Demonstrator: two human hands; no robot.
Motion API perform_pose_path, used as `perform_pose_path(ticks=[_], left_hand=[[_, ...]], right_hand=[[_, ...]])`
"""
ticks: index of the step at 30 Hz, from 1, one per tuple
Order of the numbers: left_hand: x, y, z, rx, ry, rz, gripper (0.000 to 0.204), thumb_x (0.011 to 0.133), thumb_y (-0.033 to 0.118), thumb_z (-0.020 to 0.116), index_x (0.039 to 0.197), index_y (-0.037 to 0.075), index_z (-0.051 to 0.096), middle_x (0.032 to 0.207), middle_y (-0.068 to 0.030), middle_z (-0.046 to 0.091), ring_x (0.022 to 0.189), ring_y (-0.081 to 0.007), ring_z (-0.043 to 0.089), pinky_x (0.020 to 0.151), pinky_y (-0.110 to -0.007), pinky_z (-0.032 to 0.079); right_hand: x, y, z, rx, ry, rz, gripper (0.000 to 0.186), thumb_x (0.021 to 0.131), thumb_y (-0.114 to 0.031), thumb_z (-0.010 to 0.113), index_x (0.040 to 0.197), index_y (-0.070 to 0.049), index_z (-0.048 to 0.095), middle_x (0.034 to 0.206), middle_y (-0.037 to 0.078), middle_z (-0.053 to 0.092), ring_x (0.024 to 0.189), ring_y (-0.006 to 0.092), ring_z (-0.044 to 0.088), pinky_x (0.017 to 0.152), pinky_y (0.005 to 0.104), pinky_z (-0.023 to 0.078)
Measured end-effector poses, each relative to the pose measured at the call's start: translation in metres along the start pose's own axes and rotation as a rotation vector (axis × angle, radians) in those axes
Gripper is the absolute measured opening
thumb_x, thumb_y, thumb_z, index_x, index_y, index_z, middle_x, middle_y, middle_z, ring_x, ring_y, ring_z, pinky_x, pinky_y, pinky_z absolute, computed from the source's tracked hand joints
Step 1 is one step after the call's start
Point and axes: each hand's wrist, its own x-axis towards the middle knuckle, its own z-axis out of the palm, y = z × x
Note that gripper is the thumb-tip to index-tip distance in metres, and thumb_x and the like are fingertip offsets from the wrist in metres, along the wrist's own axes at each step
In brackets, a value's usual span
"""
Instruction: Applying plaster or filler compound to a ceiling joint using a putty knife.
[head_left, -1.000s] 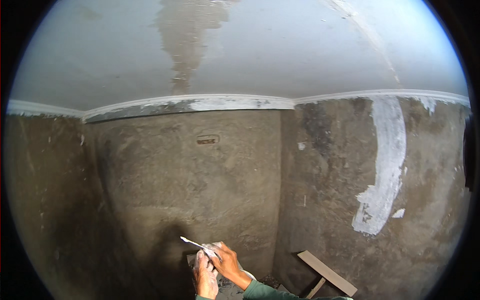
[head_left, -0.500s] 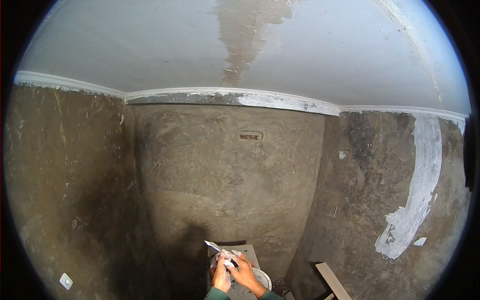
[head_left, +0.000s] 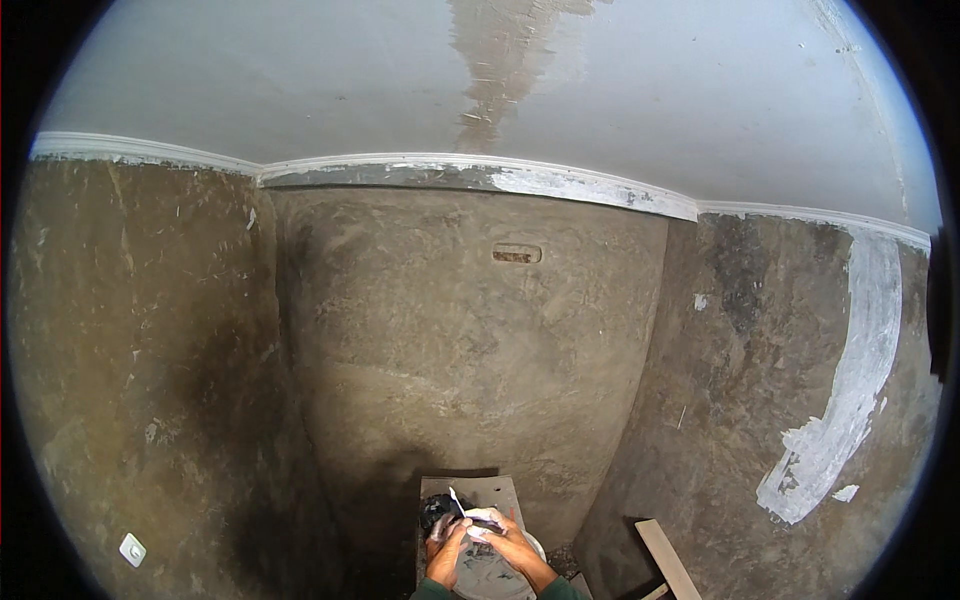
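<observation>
Both of my hands are close together at the lower middle, smeared with white paste. My left hand [head_left: 443,556] is closed round a thin tool with a whitish blade, seemingly a putty knife [head_left: 457,501], which points up and slightly left. My right hand [head_left: 508,543] is curled against it, fingers bent and white; what they grip is hidden. Under the hands is a round white bucket [head_left: 541,547] with grey stuff inside. A crumpled black thing [head_left: 436,508] lies just beyond my left hand, on a board-like surface [head_left: 492,489].
A bare brown plastered wall [head_left: 470,330] with a small recess [head_left: 517,254] stands ahead. White filler [head_left: 868,340] streaks the right wall. A wooden plank [head_left: 668,560] leans at lower right. A white wall switch [head_left: 132,550] is at lower left. White moulding [head_left: 440,160] edges the ceiling.
The putty knife has swung from pointing up-left to nearly upright. My hands have dropped slightly and moved right in the picture, uncovering the black thing. The view has shifted a little.
</observation>
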Motion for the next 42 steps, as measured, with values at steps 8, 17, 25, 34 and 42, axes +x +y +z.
perform_pose_path(ticks=[8,17,25,34,42], left_hand=[[-0.007,-0.001,-0.003,0.031,-0.110,-0.126,0.070,0.089,0.023,0.078,0.146,0.003,0.044,0.126,-0.0083,0.067,0.122,-0.0197,0.059,0.101,-0.041,0.045],[0.010,-0.050,-0.011,0.096,-0.124,-0.273,0.064,0.091,0.036,0.075,0.143,0.008,0.052,0.139,-0.0066,0.060,0.130,-0.0202,0.053,0.099,-0.043,0.046],[0.006,-0.070,-0.027,0.072,-0.149,-0.331,0.072,0.097,0.050,0.063,0.150,0.006,0.044,0.149,-0.0088,0.047,0.137,-0.0288,0.044,0.101,-0.047,0.048],[-0.036,-0.020,-0.152,-0.005,0.248,-0.120,0.055,0.102,0.035,0.056,0.148,0.006,0.046,0.152,-0.0124,0.044,0.135,-0.0314,0.049,0.106,-0.049,0.045],[-0.102,0.034,-0.235,0.117,0.577,0.145,0.060,0.098,0.040,0.059,0.148,0.008,0.046,0.150,-0.0110,0.047,0.135,-0.0303,0.049,0.107,-0.049,0.043]], right_hand=[[0.001,0.041,-0.037,-0.196,-0.035,0.010,0.060,0.087,-0.013,0.076,0.143,-0.007,0.055,0.133,0.005,0.061,0.125,0.0174,0.054,0.108,0.0333,0.043],[-0.006,0.063,-0.048,0.133,0.094,0.279,0.054,0.086,-0.009,0.071,0.139,-0.006,0.059,0.127,0.003,0.064,0.114,0.0158,0.059,0.098,0.0318,0.049],[-0.007,0.105,-0.085,0.323,0.142,0.446,0.064,0.089,-0.036,0.065,0.144,-0.009,0.048,0.128,0.007,0.063,0.116,0.0226,0.060,0.092,0.0428,0.048],[0.018,0.130,-0.151,-0.380,0.278,0.542,0.060,0.087,-0.046,0.067,0.129,-0.004,0.066,0.118,0.015,0.071,0.107,0.0325,0.067,0.093,0.0471,0.052],[0.026,0.113,-0.130,-1.397,-0.206,0.401,0.059,0.084,-0.052,0.066,0.110,0.001,0.072,0.111,0.027,0.071,0.106,0.0439,0.066,0.094,0.0497,0.051]])
